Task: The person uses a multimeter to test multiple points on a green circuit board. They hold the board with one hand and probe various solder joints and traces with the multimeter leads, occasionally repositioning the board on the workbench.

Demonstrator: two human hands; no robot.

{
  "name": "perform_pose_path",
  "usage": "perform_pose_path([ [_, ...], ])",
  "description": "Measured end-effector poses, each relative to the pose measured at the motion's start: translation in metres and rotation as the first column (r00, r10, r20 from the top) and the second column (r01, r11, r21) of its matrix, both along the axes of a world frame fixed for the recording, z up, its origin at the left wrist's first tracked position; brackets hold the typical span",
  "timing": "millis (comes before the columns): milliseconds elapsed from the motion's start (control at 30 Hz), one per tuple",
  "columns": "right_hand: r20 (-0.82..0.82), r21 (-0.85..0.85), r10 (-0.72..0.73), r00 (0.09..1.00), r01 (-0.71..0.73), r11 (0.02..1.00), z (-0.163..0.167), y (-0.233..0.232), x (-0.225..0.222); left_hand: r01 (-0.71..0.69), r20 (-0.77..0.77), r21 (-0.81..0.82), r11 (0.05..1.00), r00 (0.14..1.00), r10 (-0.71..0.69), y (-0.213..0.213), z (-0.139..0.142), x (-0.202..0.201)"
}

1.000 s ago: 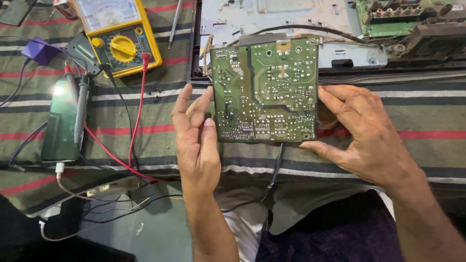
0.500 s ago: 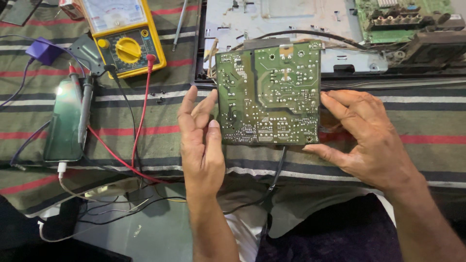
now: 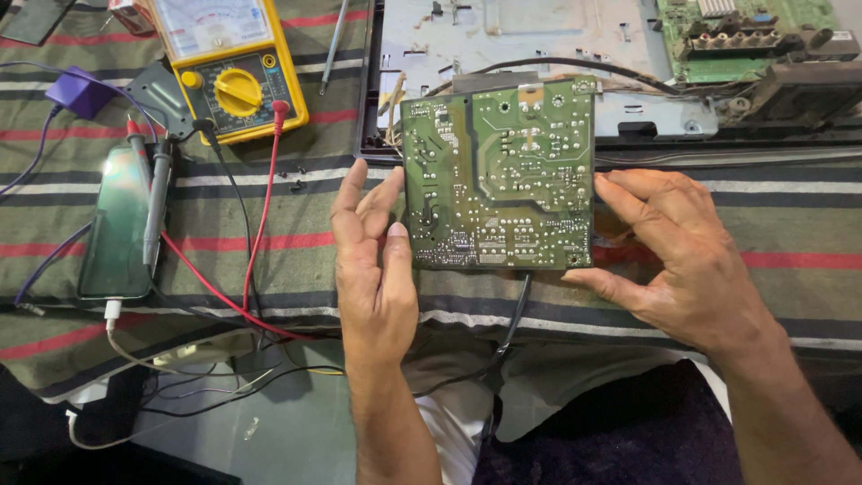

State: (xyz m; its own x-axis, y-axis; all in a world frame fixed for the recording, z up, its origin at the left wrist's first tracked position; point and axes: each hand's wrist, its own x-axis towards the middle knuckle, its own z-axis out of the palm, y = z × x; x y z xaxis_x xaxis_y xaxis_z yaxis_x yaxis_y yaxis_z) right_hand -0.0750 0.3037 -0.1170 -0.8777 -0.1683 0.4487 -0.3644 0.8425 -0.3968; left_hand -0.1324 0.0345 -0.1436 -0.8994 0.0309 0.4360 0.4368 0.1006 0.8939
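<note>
A green circuit board is held solder side up over the striped cloth, between both my hands. My left hand grips its left edge, the thumb pressed at the lower left corner. My right hand holds the right edge, its thumb under the lower right corner. A black cable hangs from the board's lower edge down past the table front. More wires run from its top toward the metal chassis behind it.
A yellow analog multimeter lies at the upper left with red and black leads trailing across the cloth. A phone on a charging cable lies left, with probes on it. A purple plug, small screws and another green board are nearby.
The board and both hands sit slightly lower in view than before; the grip on both edges looks the same.
</note>
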Motion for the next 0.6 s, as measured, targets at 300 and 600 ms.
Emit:
perform_pose_path([
  [300,0.010,-0.018,0.012,1.000,-0.012,1.000,0.0014,-0.0014,-0.0006,0.007,0.006,0.001,1.000,1.000,-0.007,-0.0011,0.0000,0.0002],
  [600,-0.014,0.028,0.005,1.000,-0.004,1.000,0.0012,-0.0026,-0.0014,0.000,-0.012,-0.024,1.000,1.000,-0.001,-0.0017,0.0005,0.0001],
])
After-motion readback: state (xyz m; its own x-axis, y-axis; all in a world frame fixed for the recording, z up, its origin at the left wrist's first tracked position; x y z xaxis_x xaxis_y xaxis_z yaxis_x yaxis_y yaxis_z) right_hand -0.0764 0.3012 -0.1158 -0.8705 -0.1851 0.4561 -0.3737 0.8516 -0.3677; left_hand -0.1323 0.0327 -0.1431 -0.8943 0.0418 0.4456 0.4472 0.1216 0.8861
